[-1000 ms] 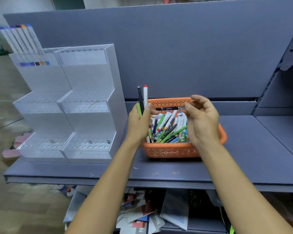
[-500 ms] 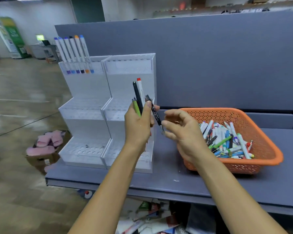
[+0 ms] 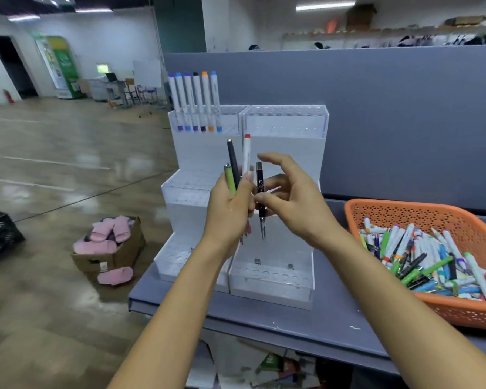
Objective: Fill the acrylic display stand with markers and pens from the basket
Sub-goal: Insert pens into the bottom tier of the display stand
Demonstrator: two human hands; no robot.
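orange basket (image 3: 404, 209): right end cut off | held pens (image 3: 233, 164): lower barrels hidden inside left hand (image 3: 229, 213) | black pen (image 3: 260, 181): lettering unreadable

display stand (image 3: 284, 153) sits at left end of shelf (image 3: 334, 313), back against the partition panel (image 3: 404, 122); two stepped units side by side. row of markers (image 3: 195, 102) stands in top tier of the left unit. basket (image 3: 404, 204) on same shelf, right of stand, apart from it, loose pens (image 3: 432, 262) piled inside. both hands up in front of stand: left hand (image 3: 230, 211) grips three pens (image 3: 233, 169) upright, right hand (image 3: 295, 197) just right of it, touching, pinching a single pen (image 3: 260, 192) upright between the two. floor left of shelf: cardboard box (image 3: 110, 256) with slippers (image 3: 107, 234) in it, crate (image 3: 0, 234) further left. papers (image 3: 264, 363) under the shelf.
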